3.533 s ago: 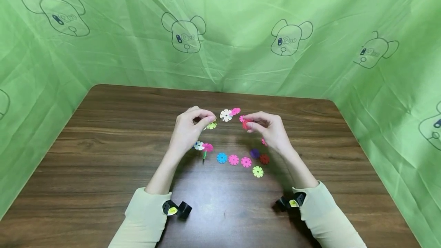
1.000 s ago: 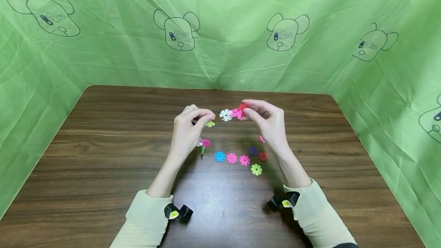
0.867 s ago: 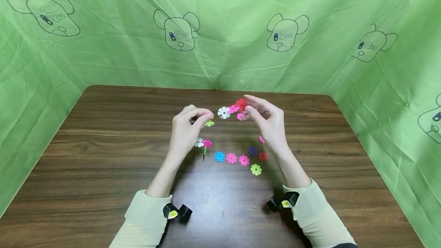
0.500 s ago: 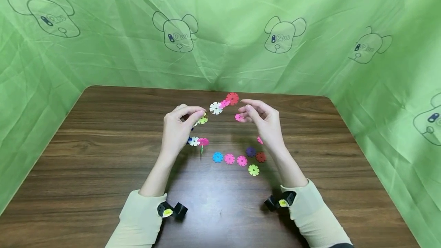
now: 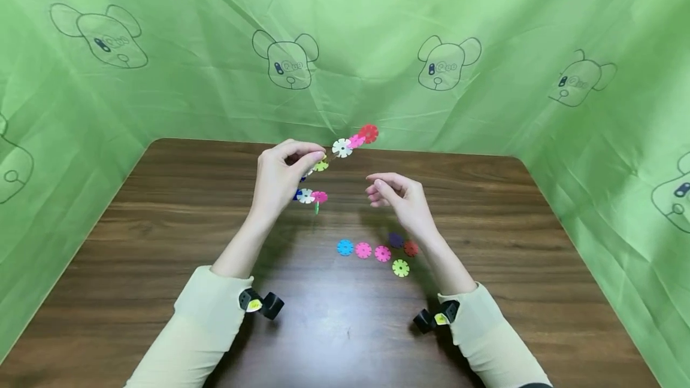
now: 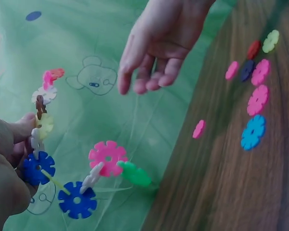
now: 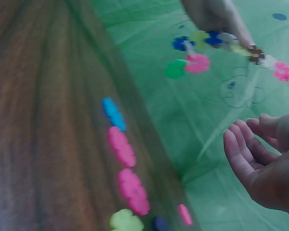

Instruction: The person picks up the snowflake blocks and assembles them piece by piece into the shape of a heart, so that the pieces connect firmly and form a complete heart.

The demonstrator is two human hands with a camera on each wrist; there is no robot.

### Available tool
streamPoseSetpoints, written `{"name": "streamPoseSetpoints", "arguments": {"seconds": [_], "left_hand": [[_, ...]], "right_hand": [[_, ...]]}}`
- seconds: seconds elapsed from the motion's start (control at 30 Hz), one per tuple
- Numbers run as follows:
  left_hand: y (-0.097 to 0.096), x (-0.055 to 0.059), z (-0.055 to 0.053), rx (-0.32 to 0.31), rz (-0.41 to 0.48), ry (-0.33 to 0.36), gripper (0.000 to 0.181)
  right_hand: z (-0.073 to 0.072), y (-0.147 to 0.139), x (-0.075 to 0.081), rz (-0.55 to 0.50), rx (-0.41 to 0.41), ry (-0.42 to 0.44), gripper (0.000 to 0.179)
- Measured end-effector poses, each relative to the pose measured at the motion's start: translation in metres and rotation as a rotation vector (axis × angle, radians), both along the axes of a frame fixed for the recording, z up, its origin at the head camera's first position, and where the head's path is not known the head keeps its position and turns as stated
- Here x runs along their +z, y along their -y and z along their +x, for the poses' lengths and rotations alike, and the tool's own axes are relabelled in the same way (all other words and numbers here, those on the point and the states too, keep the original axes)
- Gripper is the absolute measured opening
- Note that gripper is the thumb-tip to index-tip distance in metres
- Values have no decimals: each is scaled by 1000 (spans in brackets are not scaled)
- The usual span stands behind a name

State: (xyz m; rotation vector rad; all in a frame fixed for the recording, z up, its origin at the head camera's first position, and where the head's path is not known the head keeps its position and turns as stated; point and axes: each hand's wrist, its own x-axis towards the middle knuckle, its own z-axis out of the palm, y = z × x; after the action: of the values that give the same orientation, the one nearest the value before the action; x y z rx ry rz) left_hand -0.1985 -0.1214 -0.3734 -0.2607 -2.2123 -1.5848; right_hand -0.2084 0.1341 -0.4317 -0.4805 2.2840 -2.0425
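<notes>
My left hand (image 5: pixel 280 175) pinches a chain of interlocking notched plastic discs between thumb and fingers, close to a yellow disc (image 6: pixel 46 126) and a brown disc (image 6: pixel 40 107). Raised above the table, the chain curves in a C. One end runs through a white disc (image 5: pixel 342 148) and a pink disc (image 5: pixel 356 141) to a red disc (image 5: pixel 369 133). Its other end has blue discs, a white one, a pink disc (image 6: pixel 108 158) and a green disc (image 6: pixel 135 174). My right hand (image 5: pixel 404 201) hovers right of the chain, fingers loosely bent and holding nothing.
Loose discs lie on the wooden table (image 5: pixel 162 268) in front of my right hand: a blue disc (image 5: pixel 345 248), pink discs (image 5: pixel 363 250), a purple disc (image 5: pixel 396 240), a red one and a yellow-green disc (image 5: pixel 401 267). A green cloth (image 5: pixel 356 106) encloses the table's back and sides.
My right hand brought a red disc to the chain's pink end and let go; the red disc stays joined there. My left hand has since lifted the chain, and my right hand has drawn back lower.
</notes>
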Motion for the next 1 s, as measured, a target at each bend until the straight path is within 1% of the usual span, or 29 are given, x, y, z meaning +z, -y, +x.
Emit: {"name": "streamPoseSetpoints", "arguments": {"seconds": [0.13,0.23,0.33,0.43,0.53,0.6,0.7,0.77,0.83,0.93,1.0], "left_hand": [[0,8,-5,-30,-46,-3,11],[1,12,-6,-43,-95,-13,9],[0,15,-6,-56,-148,-26,8],[0,15,-4,-53,-207,-49,8],[-1,15,-2,-47,-255,-78,7],[-1,13,-1,-49,-279,-99,6],[-2,12,1,-68,-306,-144,6],[-2,10,3,-83,-319,-179,5],[-2,9,4,-95,-332,-214,6],[-2,6,6,-108,-341,-249,5],[-1,5,7,-119,-341,-261,5]], "right_hand": [[-6,7,-10,74,78,38,35],[-11,15,-14,113,142,80,40],[-15,22,-15,140,167,127,44],[-19,29,-14,148,180,188,50],[-22,34,-11,120,188,276,58],[-23,37,-9,80,192,340,62],[-24,40,-6,12,203,417,62],[-24,42,-5,-19,207,435,57],[-24,43,-3,-40,202,430,51],[-23,44,-1,-64,170,407,42],[-23,44,1,-84,138,399,37]]}}
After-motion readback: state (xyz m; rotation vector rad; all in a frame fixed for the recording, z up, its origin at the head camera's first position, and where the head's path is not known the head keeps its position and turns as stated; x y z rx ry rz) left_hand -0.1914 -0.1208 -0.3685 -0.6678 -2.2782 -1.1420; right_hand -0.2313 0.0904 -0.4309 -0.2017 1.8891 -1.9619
